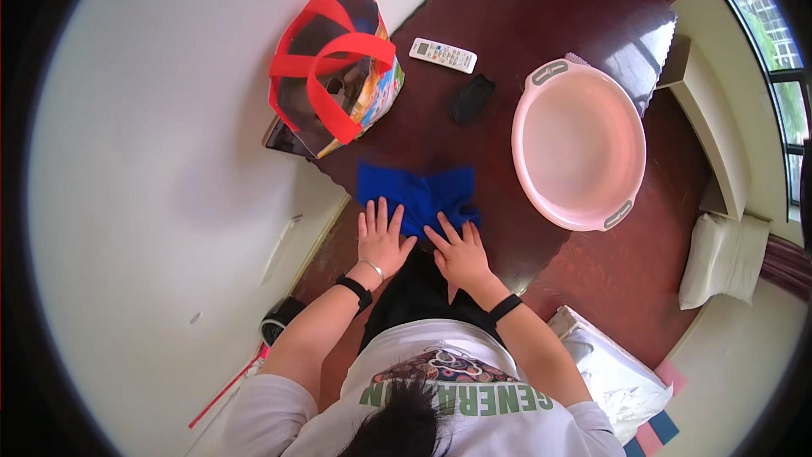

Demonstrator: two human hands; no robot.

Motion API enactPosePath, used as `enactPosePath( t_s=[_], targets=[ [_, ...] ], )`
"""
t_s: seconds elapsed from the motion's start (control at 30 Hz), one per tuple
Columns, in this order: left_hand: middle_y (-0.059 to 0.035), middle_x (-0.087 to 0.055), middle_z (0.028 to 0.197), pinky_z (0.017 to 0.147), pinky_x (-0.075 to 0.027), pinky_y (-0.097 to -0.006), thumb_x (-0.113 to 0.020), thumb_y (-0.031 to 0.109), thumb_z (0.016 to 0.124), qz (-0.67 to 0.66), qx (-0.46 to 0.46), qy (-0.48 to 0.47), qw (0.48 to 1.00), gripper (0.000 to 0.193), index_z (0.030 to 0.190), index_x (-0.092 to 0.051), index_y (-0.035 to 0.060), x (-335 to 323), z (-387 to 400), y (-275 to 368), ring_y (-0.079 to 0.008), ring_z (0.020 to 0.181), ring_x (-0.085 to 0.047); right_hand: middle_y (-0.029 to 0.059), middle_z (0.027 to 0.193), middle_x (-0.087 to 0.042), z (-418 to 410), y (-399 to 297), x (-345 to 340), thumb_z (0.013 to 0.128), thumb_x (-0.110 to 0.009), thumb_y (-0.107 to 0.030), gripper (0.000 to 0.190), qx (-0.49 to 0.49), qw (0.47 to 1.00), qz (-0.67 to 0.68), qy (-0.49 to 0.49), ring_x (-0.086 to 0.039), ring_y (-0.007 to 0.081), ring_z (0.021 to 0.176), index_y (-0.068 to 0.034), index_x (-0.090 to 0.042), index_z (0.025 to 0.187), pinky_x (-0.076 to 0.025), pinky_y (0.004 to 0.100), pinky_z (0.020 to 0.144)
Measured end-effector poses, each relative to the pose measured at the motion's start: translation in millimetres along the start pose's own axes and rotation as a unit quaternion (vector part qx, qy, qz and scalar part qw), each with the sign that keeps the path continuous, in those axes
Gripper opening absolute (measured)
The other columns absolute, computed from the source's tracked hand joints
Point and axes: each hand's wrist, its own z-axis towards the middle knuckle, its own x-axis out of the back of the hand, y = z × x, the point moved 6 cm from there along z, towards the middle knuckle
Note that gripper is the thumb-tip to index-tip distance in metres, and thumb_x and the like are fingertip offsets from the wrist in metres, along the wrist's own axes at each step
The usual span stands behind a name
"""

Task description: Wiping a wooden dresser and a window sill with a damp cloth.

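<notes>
A blue cloth, somewhat crumpled at its near right corner, lies at the near edge of a dark reddish-brown table. My left hand rests with spread fingers on the cloth's near left part. On its near right part are the fingertips of my right hand, palm down with fingers apart. Neither hand grips anything. Beyond the cloth and to the right is a black object, perhaps a computer mouse, with a white remote control farther back.
A pink plastic basin with grey handles stands at the table's right side. At the back left is a bag with red handles, beside the white wall. A white pillow lies farther right.
</notes>
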Motion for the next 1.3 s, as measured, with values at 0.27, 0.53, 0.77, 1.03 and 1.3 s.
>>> enactPosePath(
  t_s=[0.27, 0.53, 0.77, 1.03, 1.3],
  targets=[
    [-0.0233, -0.025, 0.152, 0.113, -0.020, -0.0547, -0.046, 0.043, 0.094, -0.001, -0.111, 0.038, 0.993, 0.059, 0.141, -0.041, 0.0091, 45, 130, 11, -0.0440, 0.140, -0.022, 0.0092, 0.149, -0.038, 98, 27, 17, 0.087, -0.054, -0.027, 0.047, -0.084, 0.996, -0.007, 0.027, -0.041, 0.0476, 0.126, -0.020, -0.052, 0.134, -0.029, 0.0537, 0.109],
    [-0.0246, -0.015, 0.155, 0.115, -0.008, -0.0559, -0.044, 0.053, 0.091, 0.026, -0.092, 0.007, 0.995, 0.073, 0.148, -0.031, 0.0086, 20, 128, 52, -0.0446, 0.143, -0.009, 0.0080, 0.153, -0.031, 50, 47, 24, 0.086, -0.057, -0.027, 0.054, -0.150, 0.988, -0.006, 0.041, -0.041, 0.0469, 0.126, -0.024, -0.047, 0.139, -0.028, 0.0541, 0.109],
    [-0.0239, -0.014, 0.156, 0.114, -0.007, -0.0582, -0.043, 0.051, 0.092, 0.018, -0.178, -0.091, 0.980, 0.071, 0.148, -0.033, 0.0092, -27, 33, 123, -0.0443, 0.144, -0.007, 0.0089, 0.148, -0.038, -74, 47, 23, 0.085, -0.059, -0.027, 0.051, -0.164, 0.986, -0.036, 0.007, -0.045, 0.0428, 0.121, -0.027, -0.052, 0.135, -0.031, 0.0544, 0.108],
    [-0.0161, -0.018, 0.156, 0.113, -0.010, -0.0590, -0.050, 0.053, 0.089, 0.026, -0.228, -0.134, 0.964, 0.071, 0.149, -0.031, 0.0199, -39, 14, 160, -0.0388, 0.144, -0.014, 0.0080, 0.141, -0.046, -110, 104, 50, 0.085, -0.062, -0.028, 0.040, -0.111, 0.994, -0.009, 0.017, -0.048, 0.0385, 0.118, -0.026, -0.060, 0.125, -0.036, 0.0510, 0.104],
    [-0.0240, -0.017, 0.154, 0.113, -0.012, -0.0589, -0.057, 0.044, 0.088, 0.018, -0.043, -0.035, 0.998, 0.074, 0.148, -0.030, 0.0102, -65, -2, 223, -0.0461, 0.142, -0.012, 0.0126, 0.139, -0.047, -125, 140, 58, 0.085, -0.060, -0.031, 0.044, -0.012, 0.997, 0.048, 0.054, -0.046, 0.0393, 0.117, -0.014, -0.060, 0.125, -0.038, 0.0458, 0.104]
  ],
)
